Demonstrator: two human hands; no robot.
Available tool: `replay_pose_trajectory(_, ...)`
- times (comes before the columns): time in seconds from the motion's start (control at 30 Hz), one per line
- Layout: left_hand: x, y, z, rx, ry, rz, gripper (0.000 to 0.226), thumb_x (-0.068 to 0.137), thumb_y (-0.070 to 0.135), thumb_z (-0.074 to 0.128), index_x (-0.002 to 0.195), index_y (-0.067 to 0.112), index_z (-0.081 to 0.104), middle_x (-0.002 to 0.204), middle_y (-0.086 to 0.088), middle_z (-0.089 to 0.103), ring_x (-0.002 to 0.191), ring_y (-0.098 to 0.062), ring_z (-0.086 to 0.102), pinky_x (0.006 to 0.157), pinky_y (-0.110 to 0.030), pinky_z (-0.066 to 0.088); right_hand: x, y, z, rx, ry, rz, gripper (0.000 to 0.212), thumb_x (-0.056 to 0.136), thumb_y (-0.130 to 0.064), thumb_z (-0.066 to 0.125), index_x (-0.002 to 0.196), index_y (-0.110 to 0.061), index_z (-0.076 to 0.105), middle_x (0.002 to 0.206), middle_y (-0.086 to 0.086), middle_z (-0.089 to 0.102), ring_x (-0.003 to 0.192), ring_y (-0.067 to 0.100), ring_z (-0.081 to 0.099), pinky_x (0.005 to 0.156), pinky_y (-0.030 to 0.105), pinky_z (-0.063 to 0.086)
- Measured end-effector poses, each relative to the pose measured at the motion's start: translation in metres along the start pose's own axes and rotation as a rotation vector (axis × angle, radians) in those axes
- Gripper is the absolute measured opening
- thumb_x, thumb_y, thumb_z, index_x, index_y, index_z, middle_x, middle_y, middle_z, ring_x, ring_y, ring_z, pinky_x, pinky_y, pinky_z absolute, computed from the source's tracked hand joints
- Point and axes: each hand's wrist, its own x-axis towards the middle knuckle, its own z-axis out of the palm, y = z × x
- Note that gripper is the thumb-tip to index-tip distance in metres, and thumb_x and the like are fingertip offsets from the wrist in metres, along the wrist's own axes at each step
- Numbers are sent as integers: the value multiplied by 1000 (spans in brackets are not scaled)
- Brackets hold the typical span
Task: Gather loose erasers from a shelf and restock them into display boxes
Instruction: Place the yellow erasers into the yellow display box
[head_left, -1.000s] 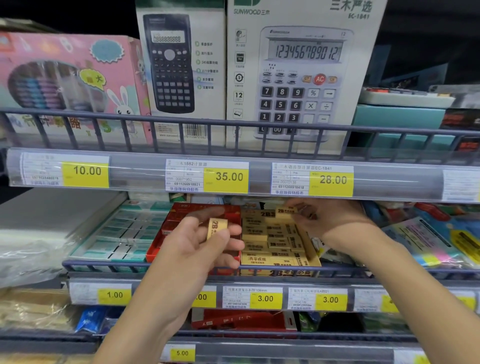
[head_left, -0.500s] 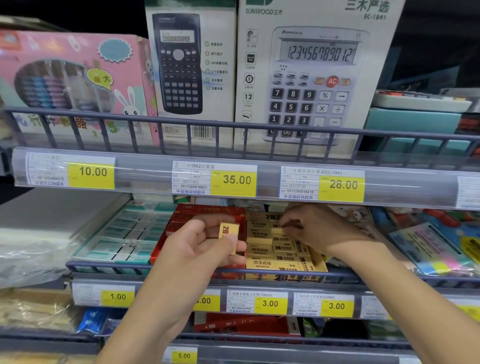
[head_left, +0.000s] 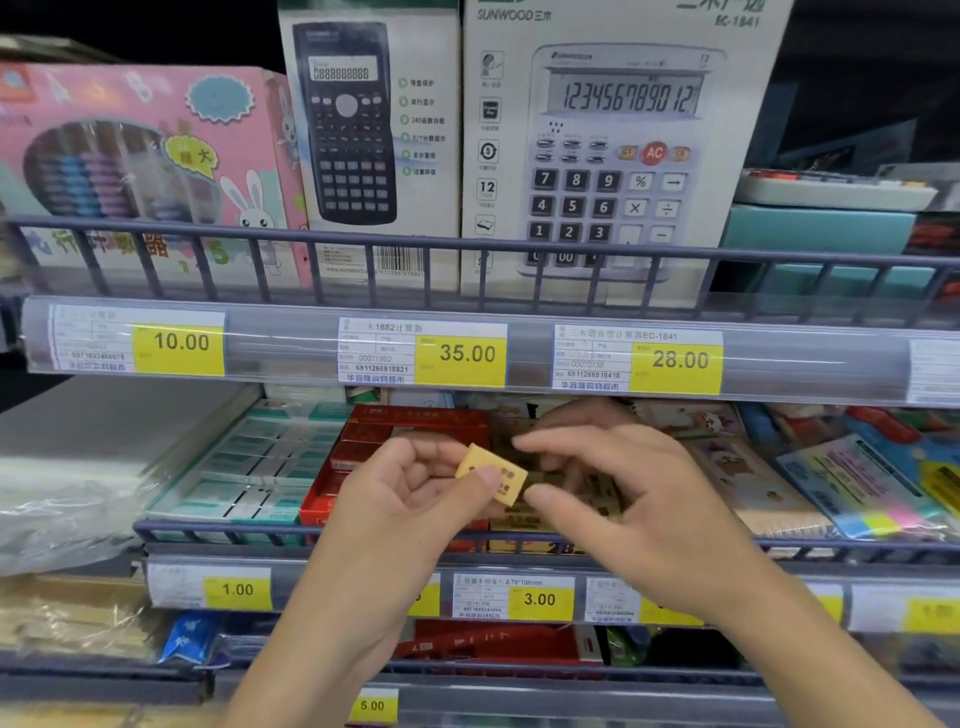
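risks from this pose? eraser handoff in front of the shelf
1. The yellow eraser is pinched only by the left hand at its fingertips, out in front of the shelf rail; a slip during the handoff would likely drop it to the lower shelves.
2. The right hand is motion-blurred and closing in; it could knock the eraser loose.
3. Both hands hide the yellow display box, so placement may go in crooked.
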Motion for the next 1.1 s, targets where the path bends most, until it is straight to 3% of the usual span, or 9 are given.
replay_pose_trajectory(0.1, -1, -1, 4, -40, 6, -1, 57, 63, 35, 86, 108, 6, 67, 97, -10, 80, 91, -27, 79, 78, -24, 61, -5, -7, 9, -73, 47, -93, 40, 89, -33, 74, 128, -21, 69, 117, -5, 60, 113, 11, 59, 94, 25, 48)
replay_pose_trajectory(0.23, -2, -1, 10, -25, 5, 9, 59, 61, 39, 86, 108, 9, 68, 96, -9, 80, 92, -27, 78, 78, -23, 61, -8, -6, 15, -135, 137, -149, 40, 88, -23, 76, 126, -11, 69, 109, 5, 61, 103, 22, 61, 85, 37, 52)
replay_pose_trajectory(0.43, -10, -4, 3, 466, 77, 239, 38, 76, 64, 68, 104, 38, 66, 99, 21, 74, 94, 0, 70, 79, -9, 52, -9, 4, 6, -138, 152, -92, 36, 92, -32, 69, 127, -22, 67, 101, -20, 56, 100, -9, 52, 88, 6, 38)
replay_pose_trajectory(0.53, -9, -14, -2, 863, 80, 401, 29, 93, 72, 50, 107, 47, 56, 107, 32, 63, 107, 7, 57, 76, -11, 49, -7, 12, -1, -183, 109, -27, 30, 94, -38, 68, 123, -33, 65, 98, -32, 57, 91, -12, 51, 82, 3, 34)
replay_pose_trajectory(0.63, -4, -30, -5, 1216, 65, 554, 43, 98, 61, 45, 119, 28, 64, 103, 21, 56, 97, -7, 47, 83, -28, 44, -2, 23, -9, -192, 42, 50, 26, 96, -43, 63, 121, -39, 65, 103, -24, 69, 83, -8, 58, 75, 7, 40)
replay_pose_trajectory(0.73, -1, -40, -5, 1384, 89, 585, 49, 101, 56, 43, 111, 18, 72, 97, 8, 64, 90, -19, 55, 79, -37, 48, 7, 35, -16, -297, -96, 179, 28, 95, -54, 54, 123, -54, 51, 107, -22, 69, 81, -7, 61, 75, 18, 49)
replay_pose_trajectory(0.83, 1, -47, -8, 1444, 111, 633, 50, 103, 55, 40, 105, 19, 74, 95, 6, 68, 89, -21, 58, 78, -40, 48, 12, 53, -18, -381, -148, 275, 30, 96, -51, 56, 126, -52, 51, 119, -25, 60, 106, 1, 54, 76, 19, 37)
replay_pose_trajectory(0.93, 2, -50, -8, 1449, 121, 662, 48, 103, 54, 41, 103, 19, 74, 95, 7, 69, 89, -20, 58, 78, -39, 46, 17, 67, -17, -468, -247, 375, 29, 96, -53, 56, 124, -48, 53, 114, -24, 54, 102, 1, 41, 70, 18, 34)
replay_pose_trajectory(1.1, 3, -54, -9, 1449, 129, 671, 46, 103, 53, 43, 102, 20, 74, 94, 7, 68, 89, -20, 57, 79, -38, 44, 27, 80, -11, -458, -340, 390, 24, 93, -51, 61, 116, -45, 62, 112, -18, 53, 114, 9, 42, 95, 32, 44)
